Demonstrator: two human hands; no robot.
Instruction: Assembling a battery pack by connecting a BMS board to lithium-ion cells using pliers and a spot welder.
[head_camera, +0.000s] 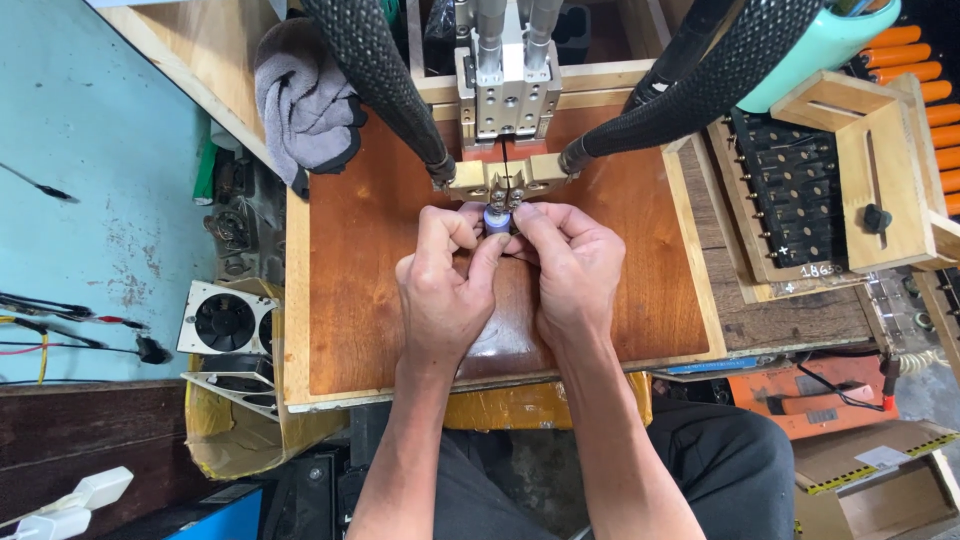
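At the far left, a white square fan housing with a black round fan (224, 320) is lying on a torn yellow cardboard box (235, 425), which is standing open below the edge of the brown wooden desk (365, 290); what else the box is holding I cannot tell. A grey cloth glove (305, 100) is resting on the upper left corner of the desk.

The left hand (440, 290) is pinching from the left a small blue and silver cylindrical cell (497, 219). Its grip is nearly closed, with thumb and index finger pressing on the side of the cell. The right hand (570, 265) is pinching the same cell from the right, and its grip is also nearly closed on it. Both hands are equally near to the cell, which is sitting between their fingertips. The long axis of the cell seems to be pointing up at the camera, since its round end is showing.

The cell is lying directly below the two brass electrode blocks (503, 179) of the grey metal welding head (505, 90), and it appears to be touching their tips.

At the right, a black plastic tray with rows of slots (790, 195) is lying in a wooden frame (880, 170); the slots are looking empty. Orange cylindrical cells (930, 75) are lying in a row behind it.
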